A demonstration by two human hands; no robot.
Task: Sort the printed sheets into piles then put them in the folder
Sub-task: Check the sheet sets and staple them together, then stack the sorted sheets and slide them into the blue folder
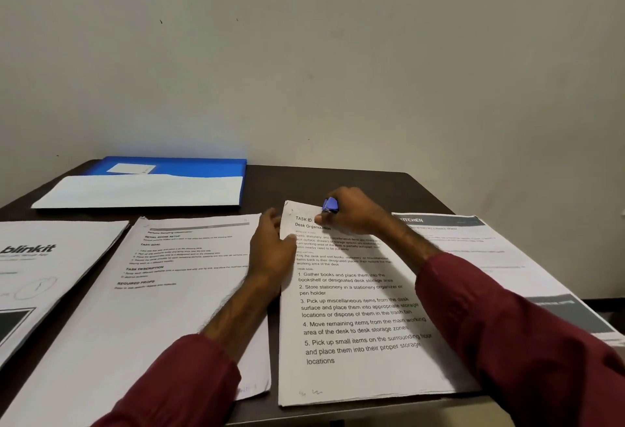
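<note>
Several piles of printed sheets lie on a dark table. The "Desk Organization" pile (355, 335) sits in the middle. My left hand (270, 244) holds its upper left edge, thumb on top of the paper. My right hand (355, 213) grips a small blue object (330, 205), perhaps a stapler or clip, at the pile's top edge. Left of it lies the "Task Description" pile (162, 291). The "blinkit" pile (40, 267) is at the far left, the "Kitchen" pile (490, 257) at the right. An open blue folder (209, 167) lies at the back left with white sheets (142, 191) in it.
The dark table (321, 183) ends at a plain wall behind. Its right edge runs close under the "Kitchen" pile, and the near edge lies just below the middle pile. A small white label (131, 168) sits on the folder's inner cover.
</note>
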